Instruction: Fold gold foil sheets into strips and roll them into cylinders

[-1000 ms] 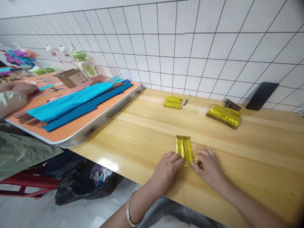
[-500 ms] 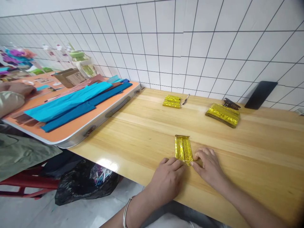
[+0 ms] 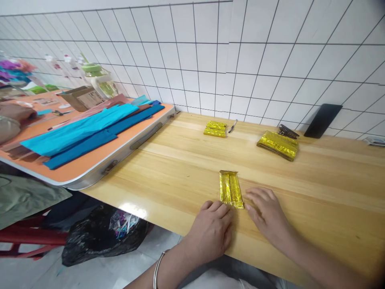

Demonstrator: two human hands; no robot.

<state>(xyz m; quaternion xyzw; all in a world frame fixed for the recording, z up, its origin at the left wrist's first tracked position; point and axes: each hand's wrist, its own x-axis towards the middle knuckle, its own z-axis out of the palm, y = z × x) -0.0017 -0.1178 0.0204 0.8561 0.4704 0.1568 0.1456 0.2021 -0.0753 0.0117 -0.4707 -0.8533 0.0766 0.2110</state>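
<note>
A folded sheet of shiny gold foil paper lies flat on the wooden table, its long creases running away from me. My left hand, with a metal bangle at the wrist, has its fingers curled together on the paper's near edge; the fingertips are partly hidden. To the right of the paper, my right hand is open, thumb and fingers apart, just off the near right corner. Farther back lie another folded gold piece and a stack of gold foil sheets.
A pen, a dark clip and a black phone are along the tiled wall. Leftward, blue paper strips lie on an orange-topped folding table, by another person's arm. Below hangs a black rubbish bag.
My right hand has let go of the paper's near right corner and opened slightly to the right. My left hand stays at the near edge. The view has shifted a little.
</note>
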